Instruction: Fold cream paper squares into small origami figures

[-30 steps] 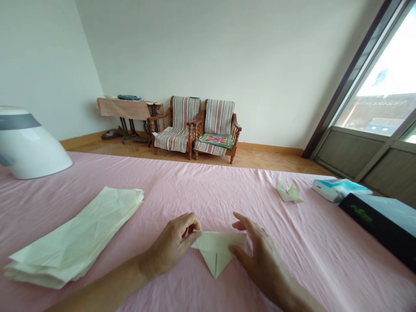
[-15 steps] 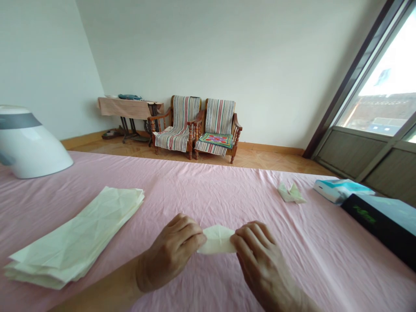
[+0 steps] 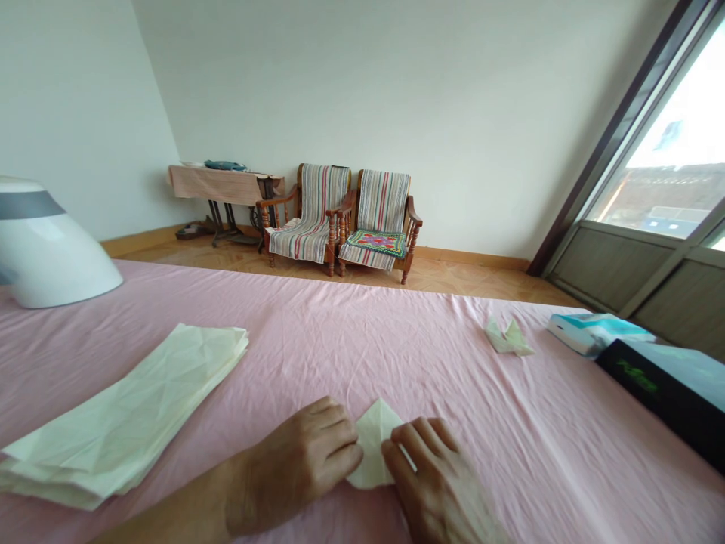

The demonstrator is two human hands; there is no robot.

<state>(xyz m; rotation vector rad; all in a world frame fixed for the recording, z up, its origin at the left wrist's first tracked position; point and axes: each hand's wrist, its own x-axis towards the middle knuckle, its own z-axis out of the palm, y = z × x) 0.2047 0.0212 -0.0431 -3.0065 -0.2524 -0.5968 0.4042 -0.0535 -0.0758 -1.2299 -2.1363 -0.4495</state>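
A small folded piece of pale yellow paper (image 3: 374, 438), pointed at the top, is between my two hands low in the head view. My left hand (image 3: 306, 461) grips its left edge with curled fingers. On the right edge, the fingers of my right hand (image 3: 433, 476) are bent and pressed onto the paper. Parts of both its sides are hidden under my fingers. Off to the left lies a stack of creased pale yellow paper sheets (image 3: 130, 415). A small folded paper shape (image 3: 508, 338) with upright points sits farther back on the right.
A pink cloth (image 3: 362, 332) covers the surface. At the left edge stands a white and grey kettle-like vessel (image 3: 62, 257). A blue and white tissue pack (image 3: 597, 331) and a black box (image 3: 651, 378) lie on the right. Two wooden armchairs (image 3: 340, 219) stand beyond.
Both hands have come lower and nearer to me with the folded paper. The paper now shows a taller, pointed face where it was a flatter strip.
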